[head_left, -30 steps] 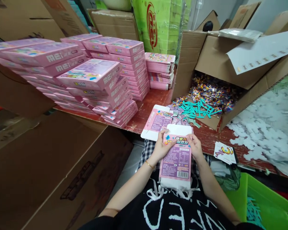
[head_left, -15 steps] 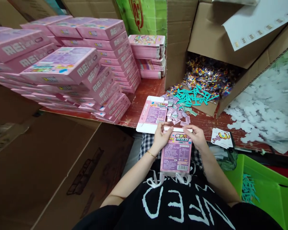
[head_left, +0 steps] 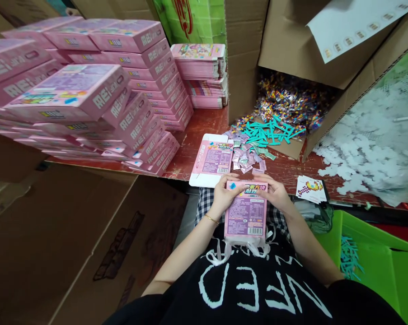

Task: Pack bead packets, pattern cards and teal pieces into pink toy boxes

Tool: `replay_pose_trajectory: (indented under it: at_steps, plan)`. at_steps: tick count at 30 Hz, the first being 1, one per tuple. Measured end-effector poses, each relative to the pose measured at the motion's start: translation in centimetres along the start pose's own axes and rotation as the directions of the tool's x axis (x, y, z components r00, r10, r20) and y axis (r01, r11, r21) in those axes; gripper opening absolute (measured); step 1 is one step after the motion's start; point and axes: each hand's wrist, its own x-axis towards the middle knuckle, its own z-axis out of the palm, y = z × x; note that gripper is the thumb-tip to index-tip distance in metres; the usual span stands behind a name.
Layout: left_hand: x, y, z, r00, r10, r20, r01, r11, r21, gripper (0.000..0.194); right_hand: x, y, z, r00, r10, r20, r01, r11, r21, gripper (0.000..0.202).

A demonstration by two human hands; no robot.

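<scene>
Logging from the remote head view: one pink carton (head_left: 246, 216) sits in the grip, over the lap and short of the table edge. Left hand (head_left: 226, 194) pinches it near the far left corner, right hand (head_left: 273, 194) near the far right; thumbs on the printed face, other fingers mostly hidden from me. Both are closed on the carton.

Progress (judgement): far end, between the hands, shows no white flap standing up, so I read it as tucked in or nearly so. Near end, toward the shirt: pale material mixes with white ties (head_left: 220, 255); I cannot tell whether it is closed. Contents, if any, not visible. Just beyond and left of the grip, a second carton (head_left: 213, 160) has white flaps out; I count it as unfinished. Well left, stacked boxes (head_left: 68, 90) look made up from outside.

Appearance: pink border, purple text panel, bold multicoloured title at the gripped end, barcode at the near right corner. Face looks flat, edges straight, no crease noted.

Farther out: sachets (head_left: 246, 158) lie just past the grip, teal sticks (head_left: 274, 133) behind them, bagged coloured pieces (head_left: 292, 99) beyond. Right of the grip, printed cards (head_left: 308, 189) on the table; lower right, a green bin (head_left: 376, 262) holding more teal sticks.
</scene>
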Motion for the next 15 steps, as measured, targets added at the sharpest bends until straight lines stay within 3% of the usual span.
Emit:
replay_pose_trajectory:
  at_steps: [2, 3, 5, 7, 9, 10, 12, 14, 15]
  plan:
    - [1.3, 0.1, -1.0, 0.982, -0.011, -0.189, 0.004, 0.999, -0.036, 0.033, -0.6, 0.3, -0.3, 0.998, 0.058, 0.033, -0.059, 0.998, 0.01, 0.075]
    - [1.9, 0.1, -1.7, 0.953, -0.019, -0.302, 0.0, 0.998, -0.063, 0.033, -0.8, 0.3, -0.5, 0.993, 0.099, 0.062, -0.099, 0.995, 0.005, 0.08]
    - [3.0, -0.1, -3.0, 0.897, -0.043, -0.44, -0.006, 0.994, -0.109, 0.032, -1.3, 0.2, -1.3, 0.983, 0.163, 0.079, -0.163, 0.987, -0.007, 0.062]
    - [3.2, -0.1, -4.0, 0.909, 0.005, -0.417, -0.026, 0.999, -0.046, 0.036, -1.5, -0.3, -2.1, 0.986, 0.165, -0.028, -0.163, 0.985, 0.055, 0.044]
    - [2.7, 0.2, -4.5, 0.94, 0.161, -0.3, -0.11, 0.977, 0.183, 0.056, -1.4, -1.1, -2.7, 0.981, 0.152, -0.122, -0.13, 0.977, 0.168, 0.044]
    - [2.1, 0.4, -4.6, 0.944, 0.256, -0.207, -0.186, 0.934, 0.306, 0.072, -1.2, -1.5, -2.8, 0.983, 0.159, -0.092, -0.137, 0.969, 0.208, 0.047]
    - [0.7, 1.0, -4.3, 0.927, 0.359, 0.105, -0.368, 0.825, 0.428, 0.1, -0.3, -1.9, -2.6, 0.966, 0.201, 0.161, -0.231, 0.954, 0.193, 0.052]
    - [-0.7, 1.4, -3.9, 0.827, 0.31, 0.469, -0.495, 0.798, 0.344, 0.106, 1.2, -1.6, -2.0, 0.855, 0.239, 0.46, -0.3, 0.952, 0.063, 0.058]
    - [-1.3, 1.4, -3.6, 0.774, 0.257, 0.578, -0.491, 0.821, 0.291, 0.104, 2.2, -1.1, -1.7, 0.814, 0.252, 0.524, -0.284, 0.959, -0.02, 0.061]
